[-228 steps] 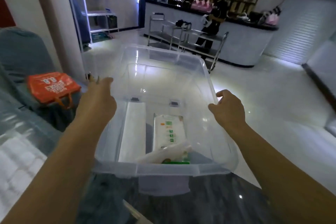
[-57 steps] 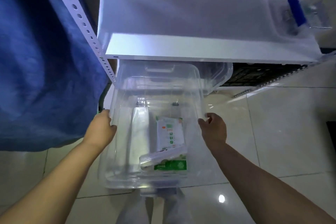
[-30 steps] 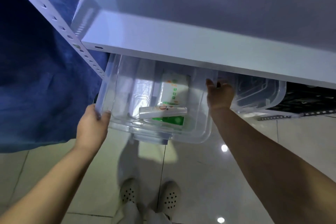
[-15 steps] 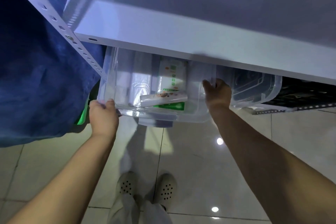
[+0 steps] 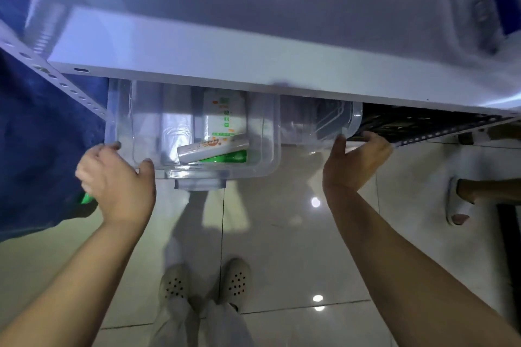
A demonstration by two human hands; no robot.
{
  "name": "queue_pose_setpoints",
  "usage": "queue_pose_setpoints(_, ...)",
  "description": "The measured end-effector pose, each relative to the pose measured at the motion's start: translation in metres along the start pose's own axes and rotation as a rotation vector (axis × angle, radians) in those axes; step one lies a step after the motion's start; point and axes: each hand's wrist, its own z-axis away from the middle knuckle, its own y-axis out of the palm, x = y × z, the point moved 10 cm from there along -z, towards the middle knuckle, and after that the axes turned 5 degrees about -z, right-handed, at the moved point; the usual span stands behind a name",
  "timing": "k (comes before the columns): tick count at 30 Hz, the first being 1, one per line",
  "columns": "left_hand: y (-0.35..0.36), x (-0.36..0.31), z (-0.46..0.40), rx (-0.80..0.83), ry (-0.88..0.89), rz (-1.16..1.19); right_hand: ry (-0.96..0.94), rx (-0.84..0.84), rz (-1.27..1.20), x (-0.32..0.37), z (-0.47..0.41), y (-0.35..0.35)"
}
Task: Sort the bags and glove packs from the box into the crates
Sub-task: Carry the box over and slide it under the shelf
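Now my left hand (image 5: 118, 180) grips the box (image 5: 194, 132) corner; my right hand (image 5: 353, 162) probably holds the neighbouring bin's (image 5: 332, 124) rim. The packs (image 5: 214, 148) lie between, nearer left.

Dim, bluish overall, with bright ceiling-light spots glaring off the glossy floor tiles (image 5: 296, 248) between and below the hands. Soft shadow beneath the clear box (image 5: 197, 132) near the left hand (image 5: 118, 186), darker still under the white shelf (image 5: 253, 70) above both hands. Motion smear at top right, edges bowed by the wide lens.
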Motion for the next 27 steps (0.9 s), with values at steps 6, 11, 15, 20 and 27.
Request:
queue_pose_setpoints(6,0.028,-0.068,0.029,0.141,0.444,-0.117,0.166,0.348,0.031,-0.022,-0.029,0.056)
queue_pose_setpoints(11,0.051,-0.071,0.055,0.225,0.613,-0.21,0.042,0.296,0.003,-0.014,-0.001,0.048)
queue_pose_setpoints(15,0.052,-0.062,0.05,0.202,0.608,-0.164,-0.21,0.335,-0.038,0.012,0.039,0.044)
queue_pose_setpoints(20,0.048,-0.06,0.039,0.172,0.602,-0.131,-0.385,0.352,-0.052,0.049,0.077,0.044)
queue_pose_setpoints(27,0.026,-0.035,0.027,0.16,0.396,0.141,-0.585,0.338,-0.077,0.097,0.129,0.051)
